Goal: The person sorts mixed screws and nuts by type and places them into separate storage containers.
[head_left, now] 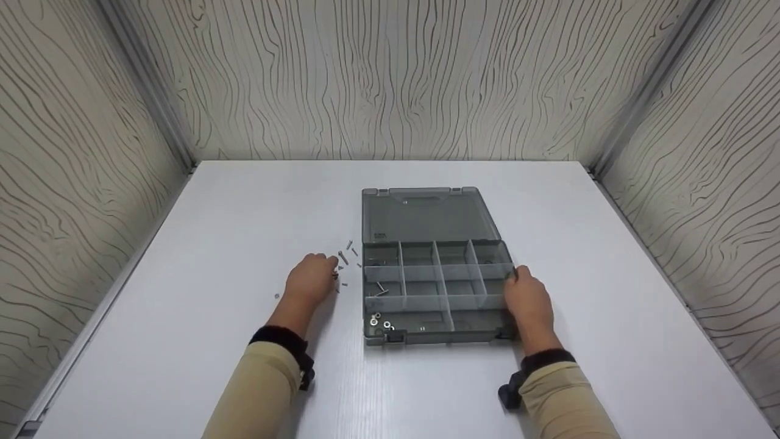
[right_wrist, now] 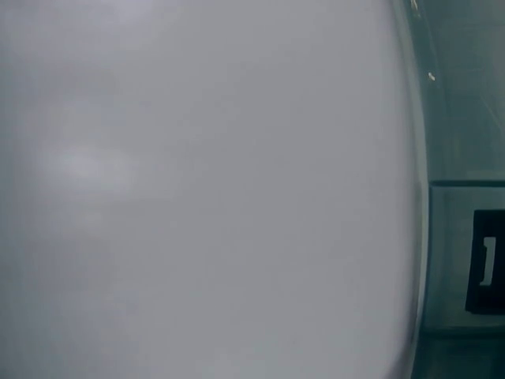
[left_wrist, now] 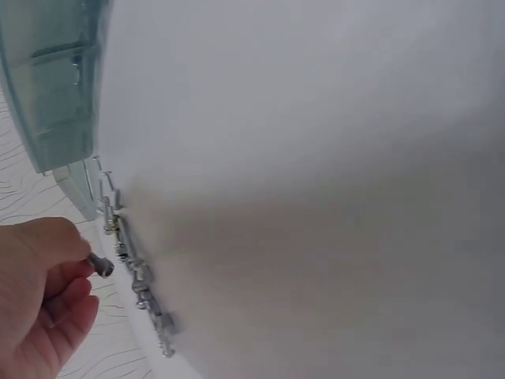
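The left grip (head_left: 312,279) pinches 1 screw (left_wrist: 100,265) above the loose screws (head_left: 345,263) at 9 o'clock of the open organizer box (head_left: 434,286). The right grip (head_left: 528,300) clasps the box's 3 o'clock edge on the white worktop (head_left: 213,244).

Loose screws (head_left: 344,262) on table (head_left: 213,244) just left of open compartment box (head_left: 426,219); washers (head_left: 381,322) inside.

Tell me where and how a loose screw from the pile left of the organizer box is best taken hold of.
Probably pinch a screw across its thin shank, coming from above: it lies flat on the table, too slim for any other grip. The left hand already pinches one that way.
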Tool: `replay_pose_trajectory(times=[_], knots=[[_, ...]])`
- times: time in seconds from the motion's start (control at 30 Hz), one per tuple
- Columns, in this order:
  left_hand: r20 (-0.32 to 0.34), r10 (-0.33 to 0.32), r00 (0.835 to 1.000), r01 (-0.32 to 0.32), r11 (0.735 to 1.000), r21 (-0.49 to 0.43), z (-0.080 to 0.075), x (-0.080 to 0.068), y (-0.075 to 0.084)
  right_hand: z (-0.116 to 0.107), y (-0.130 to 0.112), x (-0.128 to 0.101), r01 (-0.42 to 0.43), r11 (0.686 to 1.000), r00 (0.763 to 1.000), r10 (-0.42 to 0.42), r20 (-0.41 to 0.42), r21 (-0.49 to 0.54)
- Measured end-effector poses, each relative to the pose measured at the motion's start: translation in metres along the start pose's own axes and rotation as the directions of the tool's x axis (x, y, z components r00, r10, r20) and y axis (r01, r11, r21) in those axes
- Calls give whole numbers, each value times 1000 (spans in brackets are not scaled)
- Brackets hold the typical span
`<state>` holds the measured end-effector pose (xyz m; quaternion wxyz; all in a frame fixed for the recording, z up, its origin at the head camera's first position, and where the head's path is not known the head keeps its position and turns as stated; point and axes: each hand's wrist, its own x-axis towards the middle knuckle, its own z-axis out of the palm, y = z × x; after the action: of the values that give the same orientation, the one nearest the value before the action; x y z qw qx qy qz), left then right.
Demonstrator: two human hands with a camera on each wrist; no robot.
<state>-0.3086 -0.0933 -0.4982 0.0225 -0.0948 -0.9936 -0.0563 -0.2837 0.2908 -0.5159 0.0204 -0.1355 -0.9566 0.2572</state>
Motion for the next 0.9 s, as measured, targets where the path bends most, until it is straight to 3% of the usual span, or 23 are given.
replay_pose_trajectory(times=[0.23, 0.43, 0.67, 0.9], knots=[[-66, -23, 998, 19, 998, -55, -12, 1, 14, -1, 0, -1, -13, 1000, 1000, 13, 5, 6], [-169, 27, 985, -51, 990, -135, -24, -2, 31, -1, -1, -2, -15, 1000, 1000, 15, 14, 3], [-239, 189, 952, -238, 952, -192, -25, -7, 45, -2, -1, -1, -15, 1000, 1000, 15, 26, -2], [-199, 376, 905, -394, 918, -55, -12, -10, 47, -2, -1, -1, -19, 1000, 999, 19, 33, 4]])
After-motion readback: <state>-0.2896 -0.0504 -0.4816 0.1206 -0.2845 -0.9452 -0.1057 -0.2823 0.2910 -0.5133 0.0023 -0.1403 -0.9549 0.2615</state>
